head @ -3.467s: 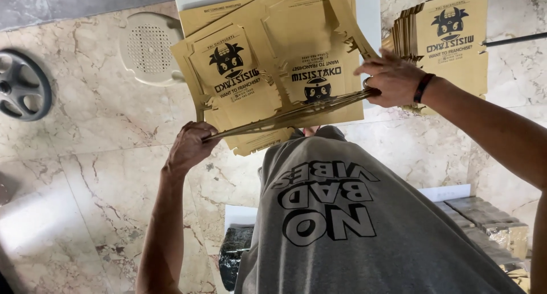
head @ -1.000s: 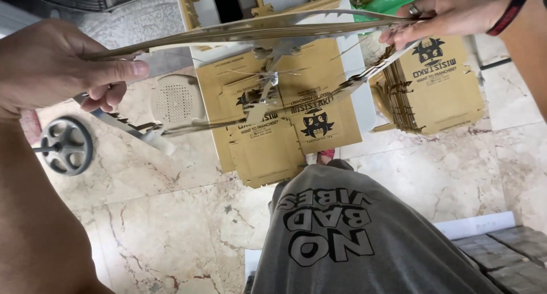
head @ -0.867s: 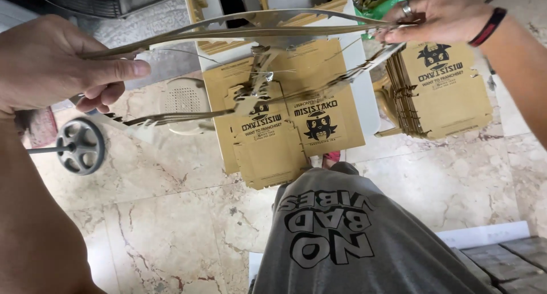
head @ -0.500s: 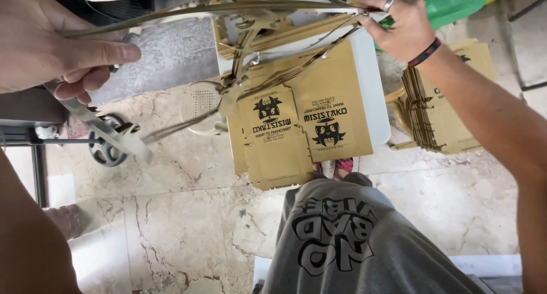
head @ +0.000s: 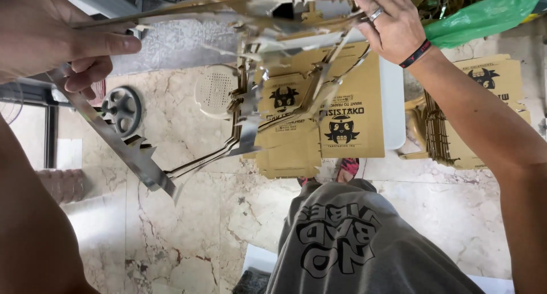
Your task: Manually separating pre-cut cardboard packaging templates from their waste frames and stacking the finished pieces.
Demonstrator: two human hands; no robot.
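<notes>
Above the white table's (head: 393,111) near edge, the die-cut cardboard sheet (head: 250,9) stretches lengthwise between both hands, left hand (head: 51,37) pinching one end, right hand (head: 390,23) closed on the other, scrap strips (head: 131,157) dangling nearer the left.

Between our left hand (head: 51,40) and right hand (head: 390,23) the die-cut cardboard sheet (head: 239,9) spans the top, blocking passage above. Dangling scrap strips (head: 131,157) clutter the left-centre. Printed box blanks (head: 319,123) cover the white table (head: 393,106); a second stack (head: 484,117) fills its right side. Marble floor (head: 188,231) lies open at lower left.
</notes>
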